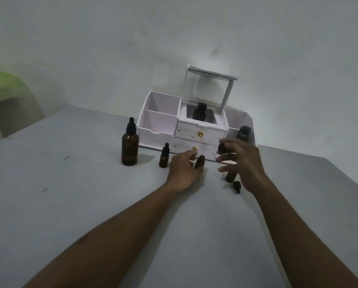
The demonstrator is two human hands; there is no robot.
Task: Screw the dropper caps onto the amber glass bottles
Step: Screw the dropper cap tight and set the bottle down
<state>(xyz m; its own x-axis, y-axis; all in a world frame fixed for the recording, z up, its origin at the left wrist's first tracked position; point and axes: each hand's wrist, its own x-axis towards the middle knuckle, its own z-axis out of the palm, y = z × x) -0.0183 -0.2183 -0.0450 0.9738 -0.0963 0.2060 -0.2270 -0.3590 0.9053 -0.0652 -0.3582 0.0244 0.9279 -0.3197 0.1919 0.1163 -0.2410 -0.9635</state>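
A tall amber bottle (129,147) with its dropper cap on stands at the left. To its right stands a small capped amber bottle (164,156). My left hand (183,170) grips a small uncapped amber bottle (199,162) standing on the table. My right hand (241,161) holds a black dropper cap (222,148) in its fingertips, above and to the right of that bottle. Another small amber bottle (229,177) stands partly hidden under my right hand. A loose black dropper cap (236,186) lies on the table beside it.
A white organiser (159,125) with two gold-knobbed drawers and a tilted mirror stands against the wall behind the bottles. A black tube marked Kahf (244,135) stands in its right compartment. The grey table's edge (348,175) runs off at the right.
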